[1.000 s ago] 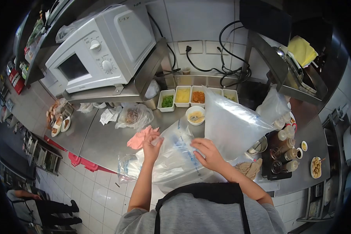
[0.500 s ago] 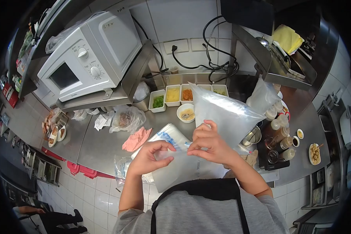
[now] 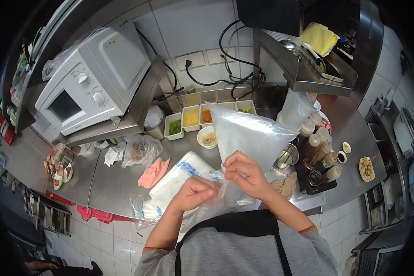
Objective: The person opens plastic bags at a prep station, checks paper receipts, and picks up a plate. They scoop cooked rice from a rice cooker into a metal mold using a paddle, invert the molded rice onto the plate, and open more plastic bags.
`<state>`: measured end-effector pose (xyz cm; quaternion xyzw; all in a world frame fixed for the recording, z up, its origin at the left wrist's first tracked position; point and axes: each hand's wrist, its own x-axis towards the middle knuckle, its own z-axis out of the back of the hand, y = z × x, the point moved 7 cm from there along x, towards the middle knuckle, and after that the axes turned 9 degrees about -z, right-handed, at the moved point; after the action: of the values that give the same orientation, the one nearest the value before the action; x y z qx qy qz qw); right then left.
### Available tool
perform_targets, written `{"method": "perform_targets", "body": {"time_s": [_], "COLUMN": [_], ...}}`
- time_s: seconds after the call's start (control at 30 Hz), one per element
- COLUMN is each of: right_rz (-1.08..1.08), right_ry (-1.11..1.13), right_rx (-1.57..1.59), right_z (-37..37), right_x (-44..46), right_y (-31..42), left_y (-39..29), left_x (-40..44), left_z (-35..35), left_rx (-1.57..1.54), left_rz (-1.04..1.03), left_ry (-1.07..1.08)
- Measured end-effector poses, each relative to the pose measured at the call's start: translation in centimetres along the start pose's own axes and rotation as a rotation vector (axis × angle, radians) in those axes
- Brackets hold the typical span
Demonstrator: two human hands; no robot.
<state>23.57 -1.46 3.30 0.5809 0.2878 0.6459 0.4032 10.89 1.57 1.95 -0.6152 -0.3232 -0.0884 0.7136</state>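
A thin clear plastic bag (image 3: 221, 195) hangs between my two hands, in front of my apron. My right hand (image 3: 244, 174) pinches its upper edge between thumb and fingers. My left hand (image 3: 194, 192) is curled at the bag's other side, thumb bent in, and its fingertips show blurred through the film. Under and behind the hands lies a stack of white plastic bags with blue print (image 3: 172, 177). A large, puffed clear plastic sack (image 3: 248, 133) stands just beyond my right hand. A pink cloth (image 3: 153, 173) is left of the stack.
White tubs of chopped toppings (image 3: 191, 118) line the back, with a small bowl and spoon (image 3: 207, 138) before them. Sauce bottles (image 3: 324, 149) and a metal pot (image 3: 287, 156) stand right. A microwave (image 3: 94, 78) sits on a shelf upper left. Crumpled bags (image 3: 141, 151) lie below it.
My left hand has moved right, closer to my right hand, and curled in. The plastic bag between them is now bunched rather than spread flat. The whole view has shifted somewhat.
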Motion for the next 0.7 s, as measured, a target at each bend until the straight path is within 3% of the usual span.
{"method": "perform_targets", "body": {"time_s": [0.1, 0.13, 0.2, 0.3, 0.33, 0.37, 0.4, 0.5, 0.63, 0.7], "right_rz": [-0.162, -0.271, -0.484, -0.671, -0.668, -0.660, -0.647, -0.436, -0.470, -0.500], "right_ry": [-0.010, 0.091, 0.300, 0.533, 0.517, 0.499, 0.477, 0.081, -0.292, -0.335], "right_rx": [0.361, 0.567, 0.981, 1.026, 0.810, 0.594, 0.378, 0.664, 0.513, 0.553], "right_z": [1.1, 1.0, 1.1, 0.9, 1.8, 2.9, 4.0, 10.0, 12.9, 13.2], "right_x": [-0.3, -0.7, -2.2, -4.8, -5.1, -5.3, -5.3, -3.0, 1.0, 1.0], "right_y": [-2.7, -3.2, -3.5, -4.3, -4.7, -5.0, -5.2, -4.1, -3.1, -5.3], "left_y": [2.7, 3.2, 3.5, 2.5, 2.3, 1.9, 2.0, 3.0, 6.0, 10.4], "left_x": [-0.8, -0.5, 0.3, 1.2, 1.9, 2.6, 2.9, 5.1, 10.8, 10.1], "left_z": [-1.0, -1.2, 0.5, 3.7, 4.6, 5.8, 7.4, 10.5, 14.0, 15.5], "left_rx": [0.030, -0.028, 0.047, -0.051, -0.300, -0.549, -0.378, 0.021, 0.129, 0.177], "left_rz": [0.350, 0.365, 0.289, 0.095, 0.027, -0.041, -0.006, 0.100, 0.212, 0.364], "left_ry": [0.250, 0.228, -0.037, -0.422, -0.419, -0.410, -0.428, -0.465, -0.444, -0.478]}}
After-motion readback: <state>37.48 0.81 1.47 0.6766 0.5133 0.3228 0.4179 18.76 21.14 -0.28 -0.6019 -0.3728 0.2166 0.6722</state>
